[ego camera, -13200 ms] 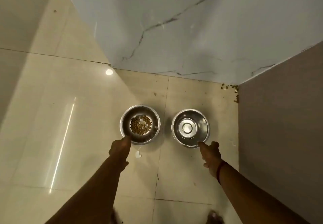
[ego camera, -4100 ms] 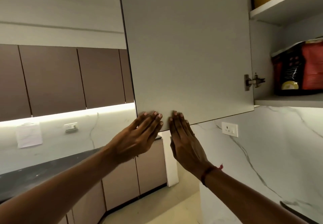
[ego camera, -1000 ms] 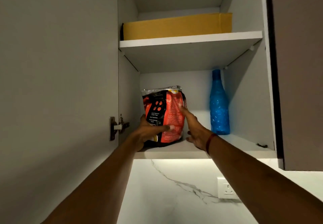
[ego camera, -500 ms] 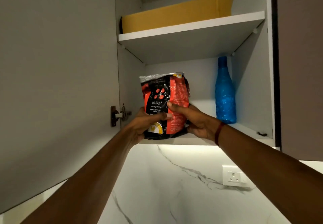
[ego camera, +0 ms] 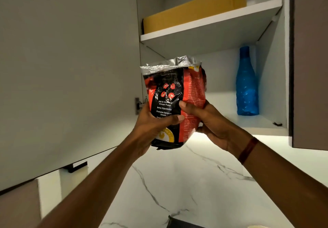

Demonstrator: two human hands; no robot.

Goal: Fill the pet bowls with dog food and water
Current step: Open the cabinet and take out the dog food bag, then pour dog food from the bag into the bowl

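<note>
Bag (ego camera: 174,101) of dog food, red and black with a crumpled foil top, sits upright in our hands just in front of the open cupboard. Our left hand (ego camera: 150,126) and right hand (ego camera: 211,121) both clasp its lower half. Behind, a blue bottle (ego camera: 246,83) stands on the lower shelf (ego camera: 257,123); a yellow box (ego camera: 195,9) lies above.
</note>
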